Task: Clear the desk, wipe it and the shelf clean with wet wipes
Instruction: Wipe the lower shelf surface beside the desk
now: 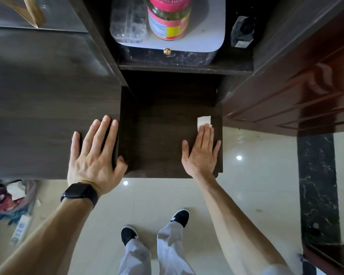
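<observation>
Desk (pixel 38 116): dark wood top at 9 o'clock of the view, bare where it shows.
Left hand (pixel 95 153): flat on the desk's right edge, fingers straight and spread, holding nothing; it serves as a brace.
Shelf (pixel 157 139): lower dark board at the centre, the surface being wiped.
Jar (pixel 169 20): at 12 o'clock on the upper level, well apart from the wiping.
Right hand (pixel 202 153): fingers straight and together, palm down on the shelf.
Wet wipe (pixel 203 121): white and folded, pinned under the fingertips at 12 o'clock of the hand, near the shelf's right edge.
Advice: keep flat, even pressure and sweep in overlapping strokes towards 9 o'clock, reaching the back corners.
</observation>
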`<action>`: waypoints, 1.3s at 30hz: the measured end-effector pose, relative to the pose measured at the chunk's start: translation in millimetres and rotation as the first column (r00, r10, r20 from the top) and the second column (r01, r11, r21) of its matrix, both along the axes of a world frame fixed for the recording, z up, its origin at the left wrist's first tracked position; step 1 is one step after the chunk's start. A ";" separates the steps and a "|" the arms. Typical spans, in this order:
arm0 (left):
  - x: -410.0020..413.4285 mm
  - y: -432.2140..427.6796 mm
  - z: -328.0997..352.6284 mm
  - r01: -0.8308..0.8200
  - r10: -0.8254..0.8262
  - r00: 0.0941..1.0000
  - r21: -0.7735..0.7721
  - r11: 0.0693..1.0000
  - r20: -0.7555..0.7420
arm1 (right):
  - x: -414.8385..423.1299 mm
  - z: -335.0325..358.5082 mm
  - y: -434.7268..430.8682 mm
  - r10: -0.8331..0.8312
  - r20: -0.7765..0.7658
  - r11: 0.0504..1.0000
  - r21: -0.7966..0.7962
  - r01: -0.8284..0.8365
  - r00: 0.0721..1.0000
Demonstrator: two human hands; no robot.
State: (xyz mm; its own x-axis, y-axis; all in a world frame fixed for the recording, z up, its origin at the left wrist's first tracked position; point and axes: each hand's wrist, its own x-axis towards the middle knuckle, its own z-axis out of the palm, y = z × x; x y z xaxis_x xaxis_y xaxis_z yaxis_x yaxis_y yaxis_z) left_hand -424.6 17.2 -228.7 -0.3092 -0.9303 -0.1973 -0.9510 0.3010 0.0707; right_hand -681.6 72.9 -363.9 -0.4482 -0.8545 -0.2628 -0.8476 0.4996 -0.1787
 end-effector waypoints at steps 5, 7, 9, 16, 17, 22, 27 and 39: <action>-1.0 0.3 0.3 -0.001 0.001 1.000 -0.005 1.000 -0.018 | -11.8 5.7 12.1 -0.158 0.000 0.983 -0.097 0.157 0.987; -0.8 0.4 0.9 0.003 -0.003 1.000 -0.002 1.000 -0.019 | -11.8 7.2 24.5 -0.172 -0.018 0.980 -0.106 0.169 0.985; -0.3 0.1 1.4 0.001 -0.001 1.000 0.000 1.000 -0.019 | -6.3 8.6 37.5 -0.211 -0.025 0.970 -0.132 0.206 0.977; 0.5 0.0 0.7 0.009 -0.009 1.000 -0.001 1.000 -0.010 | 12.0 12.7 91.4 -0.288 0.055 0.934 -0.203 0.293 0.956; 0.6 0.0 0.5 0.007 -0.007 1.000 -0.003 1.000 -0.008 | 11.7 13.1 96.6 -0.295 0.080 0.930 -0.206 0.306 0.952; 1.4 1.5 -0.6 0.013 -0.013 1.000 -0.008 1.000 -0.001 | 14.4 13.8 121.8 -0.353 0.206 0.879 -0.261 0.399 0.912; 0.6 1.0 -0.6 0.011 -0.011 1.000 -0.017 1.000 -0.014 | 6.5 34.9 141.3 -0.684 0.595 0.595 0.120 0.795 0.422; 2.1 0.7 -2.3 -0.007 0.006 1.000 -0.043 0.999 -0.028 | -77.4 57.6 0.2 -0.304 0.506 0.906 -0.110 0.410 0.807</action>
